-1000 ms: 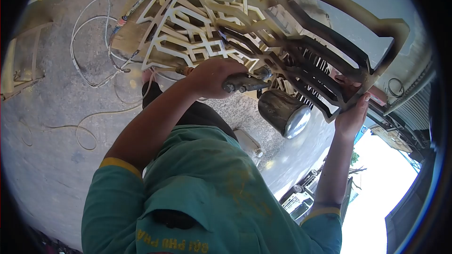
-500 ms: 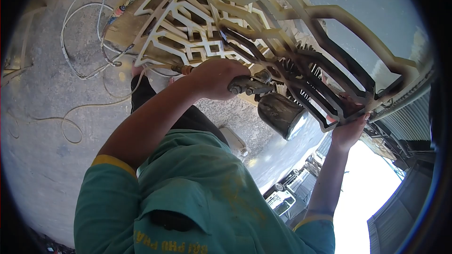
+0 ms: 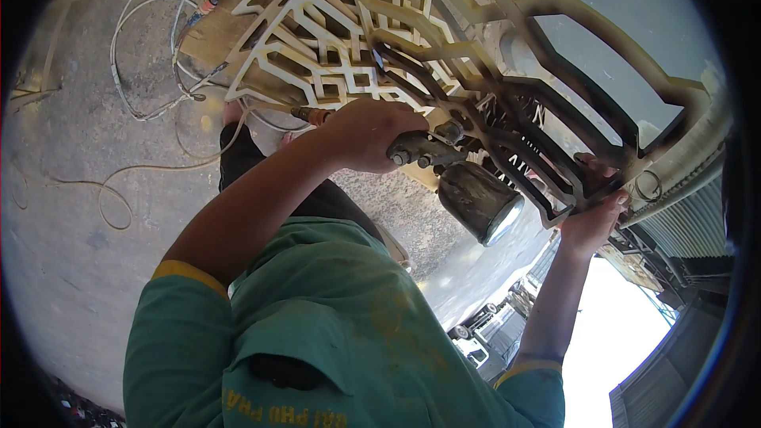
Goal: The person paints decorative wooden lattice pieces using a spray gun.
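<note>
My left hand (image 3: 376, 135) is wrapped round the handle of a paint spray gun (image 3: 428, 149). A stained metal paint cup (image 3: 479, 202) hangs tilted below the gun. The gun's front end is close to a cut-out lattice panel (image 3: 555, 107), coloured cream-yellow with dark brown to black parts. My right hand (image 3: 594, 218) grips the panel's near corner at the right, fingers partly behind its bars. The air hose fitting (image 3: 313, 115) shows beside my left wrist. The gun's nozzle is partly hidden by the panel.
More cream lattice panels (image 3: 317, 47) lie behind the held one. A pale hose (image 3: 119, 198) loops over the concrete floor (image 3: 87, 285) at left, near another hose (image 3: 147, 115). A corrugated metal sheet (image 3: 694, 202) is at right; a parked vehicle (image 3: 487, 341) shows behind.
The spray gun and its cup have shifted slightly right and down in view. The held panel's right end has moved a little right. Both hands keep their grips.
</note>
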The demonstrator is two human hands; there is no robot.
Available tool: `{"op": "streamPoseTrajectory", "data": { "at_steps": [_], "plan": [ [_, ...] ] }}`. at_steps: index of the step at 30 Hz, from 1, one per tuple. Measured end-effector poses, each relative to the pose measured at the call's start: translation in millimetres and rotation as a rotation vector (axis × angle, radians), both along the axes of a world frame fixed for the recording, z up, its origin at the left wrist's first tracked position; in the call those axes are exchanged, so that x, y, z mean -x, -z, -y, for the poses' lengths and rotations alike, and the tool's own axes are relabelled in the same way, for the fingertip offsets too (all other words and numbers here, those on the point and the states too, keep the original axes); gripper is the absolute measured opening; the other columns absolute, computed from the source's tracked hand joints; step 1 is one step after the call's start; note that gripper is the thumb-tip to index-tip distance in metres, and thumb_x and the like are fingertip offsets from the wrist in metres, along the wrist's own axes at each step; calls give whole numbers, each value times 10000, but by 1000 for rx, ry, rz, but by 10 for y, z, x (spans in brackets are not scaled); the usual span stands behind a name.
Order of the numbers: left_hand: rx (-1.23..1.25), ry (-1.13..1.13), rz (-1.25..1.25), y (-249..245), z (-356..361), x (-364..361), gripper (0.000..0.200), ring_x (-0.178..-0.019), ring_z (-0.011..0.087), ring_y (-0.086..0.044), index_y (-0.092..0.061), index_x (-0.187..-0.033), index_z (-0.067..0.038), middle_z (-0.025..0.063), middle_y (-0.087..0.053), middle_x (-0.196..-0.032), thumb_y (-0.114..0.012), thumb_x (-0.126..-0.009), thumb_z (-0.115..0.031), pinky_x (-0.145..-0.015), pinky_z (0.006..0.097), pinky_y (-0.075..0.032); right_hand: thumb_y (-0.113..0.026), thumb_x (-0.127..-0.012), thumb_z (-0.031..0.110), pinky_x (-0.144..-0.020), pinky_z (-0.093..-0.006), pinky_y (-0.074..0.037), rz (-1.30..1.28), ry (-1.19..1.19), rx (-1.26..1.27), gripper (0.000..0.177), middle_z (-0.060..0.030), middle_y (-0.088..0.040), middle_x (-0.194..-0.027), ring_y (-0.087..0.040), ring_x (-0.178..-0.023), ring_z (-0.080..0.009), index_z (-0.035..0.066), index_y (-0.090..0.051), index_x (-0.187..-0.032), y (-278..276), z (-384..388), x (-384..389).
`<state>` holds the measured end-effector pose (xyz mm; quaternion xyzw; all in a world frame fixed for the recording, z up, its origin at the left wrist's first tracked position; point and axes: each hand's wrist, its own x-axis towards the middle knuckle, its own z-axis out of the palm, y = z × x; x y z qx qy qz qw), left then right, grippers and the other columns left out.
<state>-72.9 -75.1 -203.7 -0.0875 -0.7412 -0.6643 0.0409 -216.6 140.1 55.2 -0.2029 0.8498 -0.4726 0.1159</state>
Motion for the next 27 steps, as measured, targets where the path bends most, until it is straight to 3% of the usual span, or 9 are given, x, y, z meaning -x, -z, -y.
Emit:
{"op": "streamPoseTrajectory", "data": {
  "at_steps": [6,12,16,23,27],
  "plan": [
    [92,-69,40,-52,-21,-156,553,-941,341,-656,-591,-1159,-108,101,-658,-1030,-741,-627,-100,-783,442,-523,-345,-1051,471,-958,-390,-472,-101,-145,-145,584,-189,-613,-1155,-606,-1074,-273,-63,-540,-1184,-13,99,-13],
    [186,-140,186,-197,-274,-369,639,-934,348,-655,-569,-1199,-115,104,-623,-1090,-789,-599,-110,-781,452,-530,-402,-1022,517,-1015,-412,-433,-95,-177,-175,617,-199,-617,-1158,-590,-1105,-288,-68,-547,-1156,-10,204,-86],
    [294,-152,281,-472,-366,-458,656,-924,345,-657,-555,-1197,-104,107,-608,-1083,-807,-592,-123,-780,445,-534,-337,-1062,440,-957,-376,-468,-96,-201,-144,551,-200,-625,-1131,-609,-1061,-262,-62,-540,-1165,-2,199,-55],
    [372,-293,293,-629,-686,-575,678,-956,348,-645,-540,-1205,-88,110,-599,-1070,-807,-582,-91,-800,442,-533,-373,-1058,427,-924,-355,-509,102,-201,-153,528,-189,-631,-1152,-616,-1061,-258,-46,-554,-1207,-95,306,-52],
    [438,-325,256,-644,-833,-744,691,-966,341,-639,-543,-1224,-101,104,-600,-1098,-784,-577,-72,-810,444,-530,-394,-1048,457,-896,-324,-510,-8,-543,-230,532,-149,-645,-1143,-623,-1027,-225,-21,-603,-1150,-121,311,32]
  ]
}}
